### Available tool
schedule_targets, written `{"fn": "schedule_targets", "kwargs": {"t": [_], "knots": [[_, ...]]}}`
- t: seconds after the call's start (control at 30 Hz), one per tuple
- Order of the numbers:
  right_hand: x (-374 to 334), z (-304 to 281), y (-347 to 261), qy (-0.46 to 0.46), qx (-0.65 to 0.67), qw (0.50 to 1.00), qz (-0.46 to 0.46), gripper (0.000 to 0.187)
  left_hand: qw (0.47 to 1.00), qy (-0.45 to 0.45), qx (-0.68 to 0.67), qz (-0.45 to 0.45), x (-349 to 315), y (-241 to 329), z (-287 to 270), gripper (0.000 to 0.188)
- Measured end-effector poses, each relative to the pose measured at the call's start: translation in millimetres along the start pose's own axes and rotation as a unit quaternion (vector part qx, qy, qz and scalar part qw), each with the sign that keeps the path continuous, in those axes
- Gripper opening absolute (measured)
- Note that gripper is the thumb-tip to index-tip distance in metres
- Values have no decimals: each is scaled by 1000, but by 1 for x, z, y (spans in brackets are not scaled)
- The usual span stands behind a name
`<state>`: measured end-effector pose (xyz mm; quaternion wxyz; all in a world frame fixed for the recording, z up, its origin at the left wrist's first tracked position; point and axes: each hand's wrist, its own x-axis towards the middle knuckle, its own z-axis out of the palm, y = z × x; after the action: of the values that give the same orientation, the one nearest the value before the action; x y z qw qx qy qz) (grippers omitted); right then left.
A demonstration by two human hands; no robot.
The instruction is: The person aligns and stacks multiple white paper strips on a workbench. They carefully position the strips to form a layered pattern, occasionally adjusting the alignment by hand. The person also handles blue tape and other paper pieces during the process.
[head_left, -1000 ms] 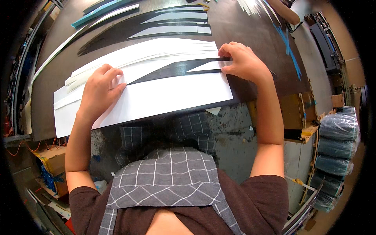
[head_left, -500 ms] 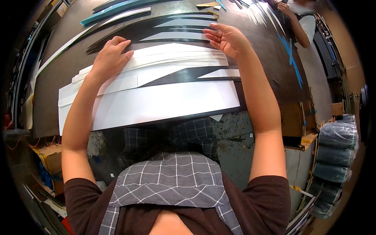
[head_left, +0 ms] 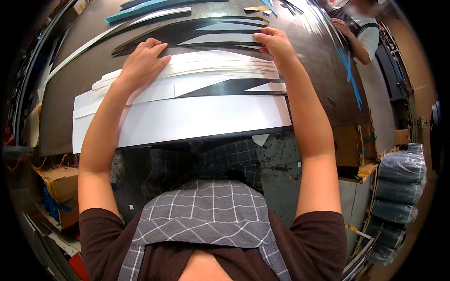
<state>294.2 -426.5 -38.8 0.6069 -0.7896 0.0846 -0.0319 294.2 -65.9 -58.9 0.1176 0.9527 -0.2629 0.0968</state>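
Observation:
My right hand [head_left: 277, 46] pinches the right end of a dark strip [head_left: 220, 47] that shows a pale, tapering area. Other long dark strips lie fanned beside it, pointed at their left ends. Above a stack of white strips [head_left: 201, 65], my left hand [head_left: 146, 61] is bent, thumb and fingers apart, close to the dark strips; its fingertips hold nothing that I can see. Nearer to me, a wide white sheet [head_left: 201, 119] lies along the table's front edge, with a pale wedge-shaped piece [head_left: 268, 87] on a dark surface just beyond it.
The dark table [head_left: 318, 105] holds blue strips [head_left: 349, 77] at the right and a long blue piece [head_left: 140, 10] at the far left. A co-worker's hand [head_left: 342, 27] is at the far right edge. Plastic-wrapped rolls [head_left: 398, 187] and cardboard boxes [head_left: 58, 192] stand beside the table.
My right hand's fingers have closed from spread to a pinch at the strip's end. My left hand appears slightly farther right and away from me; the whole view has shifted a little too.

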Motion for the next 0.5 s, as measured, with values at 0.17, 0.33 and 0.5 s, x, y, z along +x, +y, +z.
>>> {"fn": "schedule_targets", "kwargs": {"t": [0.17,0.33,0.5], "knots": [[-15,6,-39,-20,-53,976,-210,20,992,124,24,15,4,-17,-2,55],[-19,-2,-36,-10,13,976,-217,21,981,190,32,39,22,-22,-6,58],[-21,-11,-17,-12,100,980,-170,20,979,123,-152,61,27,-21,-14,57]]}}
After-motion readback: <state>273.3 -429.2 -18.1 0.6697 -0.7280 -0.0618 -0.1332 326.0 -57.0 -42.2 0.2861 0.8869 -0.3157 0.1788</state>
